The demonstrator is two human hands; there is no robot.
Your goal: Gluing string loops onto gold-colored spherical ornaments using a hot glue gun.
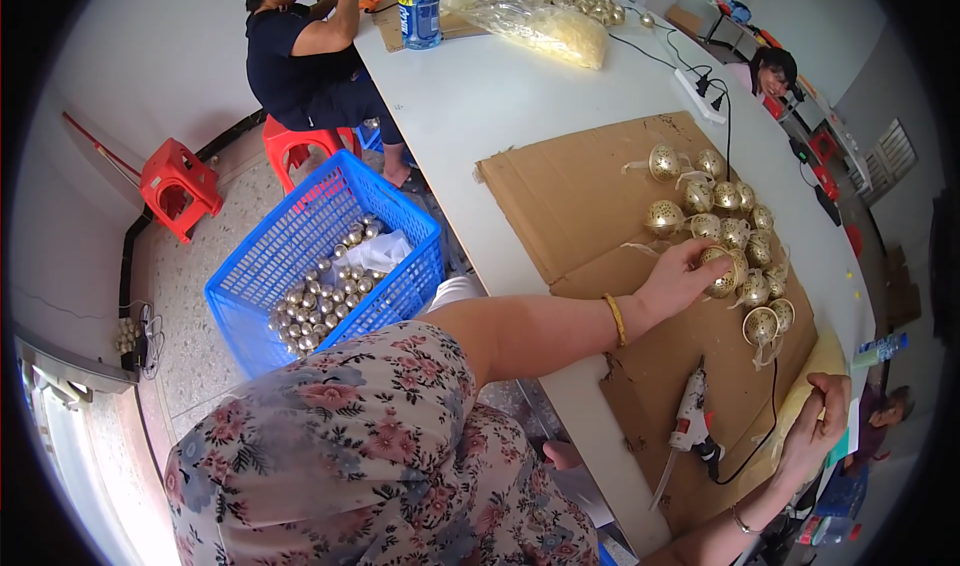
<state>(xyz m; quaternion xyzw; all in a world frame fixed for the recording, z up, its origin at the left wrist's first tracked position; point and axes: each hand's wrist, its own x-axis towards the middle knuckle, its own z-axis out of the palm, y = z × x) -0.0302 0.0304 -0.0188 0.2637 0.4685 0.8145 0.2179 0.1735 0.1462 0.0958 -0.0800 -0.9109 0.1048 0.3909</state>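
Observation:
My left hand (690, 274), a gold bangle at its wrist, pinches a gold openwork ball (717, 274) over the cardboard. Several more such balls, some tied with whitish ribbon, are clustered just beyond and beside it, among them a ball (664, 217) at the cluster's left. My right hand (818, 428) is at the table's right edge with its fingers curled; what they hold, if anything, is hidden. Beside it is a pale yellow, clear plastic bag (806, 378). Between my arms a white glue gun (692, 416) lies on the cardboard (570, 206), with a glue stick in its back.
A blue crate (330, 181) of metallic balls stands on the floor at left, near red stools (180, 186). Across the white table (450, 116) are a water bottle (419, 11), a bag of yellowish pieces (540, 28) and a power strip (697, 96) with cords. Other people sit nearby.

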